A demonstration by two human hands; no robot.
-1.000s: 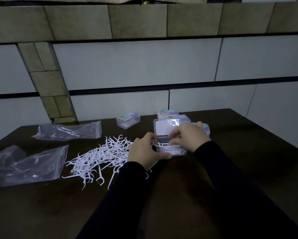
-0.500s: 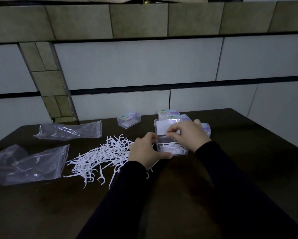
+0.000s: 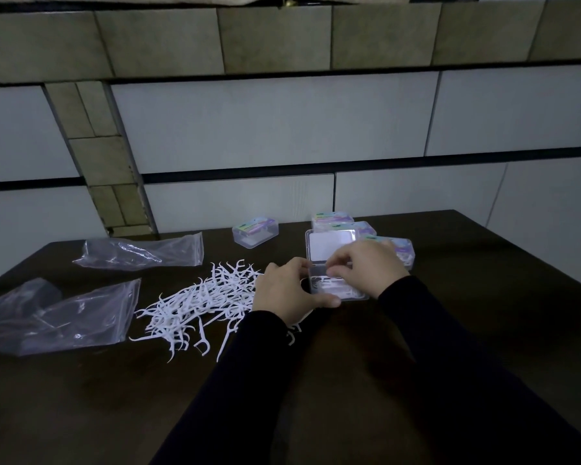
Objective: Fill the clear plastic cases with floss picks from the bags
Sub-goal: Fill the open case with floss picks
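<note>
dark table (image 3: pixel 450 330) against tiled wall (image 3: pixel 282 122)

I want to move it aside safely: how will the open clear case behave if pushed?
The open case looks thin and light, so it would probably slide easily on the smooth table. Its raised lid may make it tip backward. The left hand steadies it.
</note>
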